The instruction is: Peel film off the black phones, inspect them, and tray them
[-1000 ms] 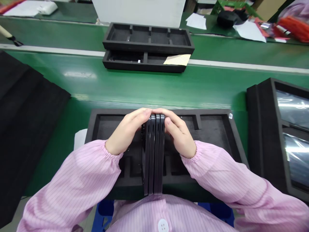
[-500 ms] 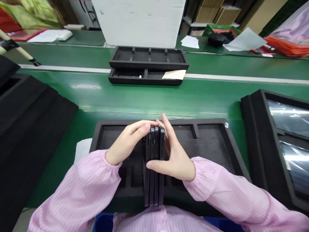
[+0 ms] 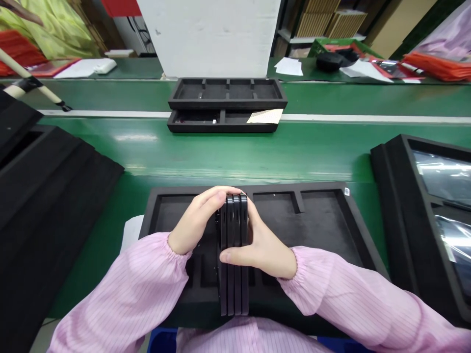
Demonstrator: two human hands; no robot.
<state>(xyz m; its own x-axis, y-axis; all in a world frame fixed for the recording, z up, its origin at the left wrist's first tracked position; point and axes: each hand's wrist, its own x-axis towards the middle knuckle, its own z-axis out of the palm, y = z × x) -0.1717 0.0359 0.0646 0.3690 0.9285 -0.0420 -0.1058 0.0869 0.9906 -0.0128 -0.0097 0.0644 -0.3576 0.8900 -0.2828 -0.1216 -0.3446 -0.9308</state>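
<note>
Several thin black flat panels (image 3: 234, 284) with rounded corners and small slots along their edges stand on edge, pressed side by side. Their exact kind I cannot make out. My left hand (image 3: 200, 215) curls over their upper left corner, fingers across the top. My right hand (image 3: 265, 245) wraps their right side, with its thumb across the edges facing me. Both hands are closed on the stack. Beneath them lies a black foam tray (image 3: 327, 235) with recessed compartments; the panels and my arms hide its middle and part of its near side.
Stacked black foam trays (image 3: 47, 196) rise at the left. At the right, another tray stack (image 3: 393, 211) holds shiny film-covered panels (image 3: 445, 169). Two smaller black trays (image 3: 228, 104) sit across the green bench (image 3: 235, 152), before a white board (image 3: 209, 39). A paper (image 3: 131, 233) shows beside the near tray.
My right hand's raised fingers have closed in against the stack, and the rightmost panel now sits flush with the others. The camera view has shifted slightly.
</note>
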